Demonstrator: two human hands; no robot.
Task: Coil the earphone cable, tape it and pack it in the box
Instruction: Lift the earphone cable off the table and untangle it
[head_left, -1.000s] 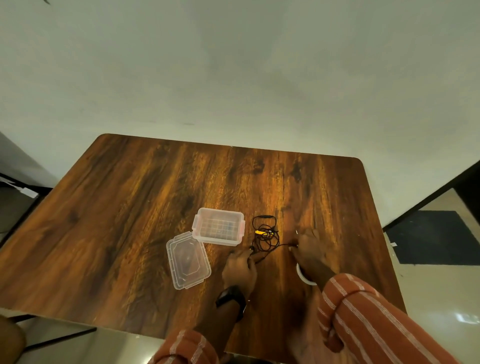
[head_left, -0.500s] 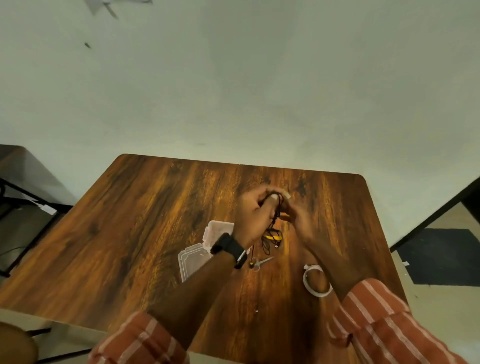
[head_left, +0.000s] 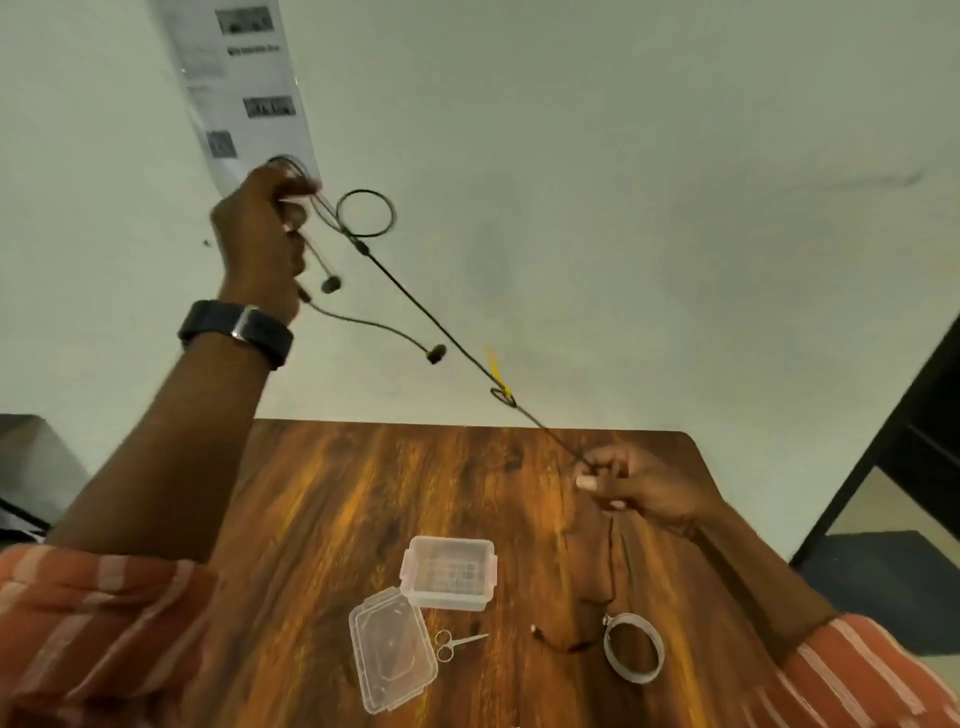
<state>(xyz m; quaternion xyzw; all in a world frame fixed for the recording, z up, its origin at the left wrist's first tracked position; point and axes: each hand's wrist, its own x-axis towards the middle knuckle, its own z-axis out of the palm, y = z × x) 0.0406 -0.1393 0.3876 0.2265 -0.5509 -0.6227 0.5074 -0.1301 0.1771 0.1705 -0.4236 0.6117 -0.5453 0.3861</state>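
Note:
My left hand (head_left: 262, 234) is raised high in front of the wall and grips the earbud end of the black earphone cable (head_left: 431, 322). Two earbuds dangle below it and one small loop hangs beside it. The cable runs taut down and right to my right hand (head_left: 634, 488), which pinches it above the table. A yellow tie sits on the cable near that hand. The rest of the cable drops from my right hand to the tabletop, its plug end lying near the tape. The clear plastic box (head_left: 449, 571) stands open, its lid (head_left: 392, 649) lying beside it.
A white tape roll (head_left: 634, 647) lies on the wooden table (head_left: 332, 519) at the right, small scissors (head_left: 457, 644) between it and the lid. A printed paper sheet (head_left: 244, 88) hangs on the wall behind my left hand. A dark frame stands at the far right.
Both hands lifted the bundled cable off the table, then drew apart: my left hand rose high to the left and my right stayed low, stretching the cable straight.

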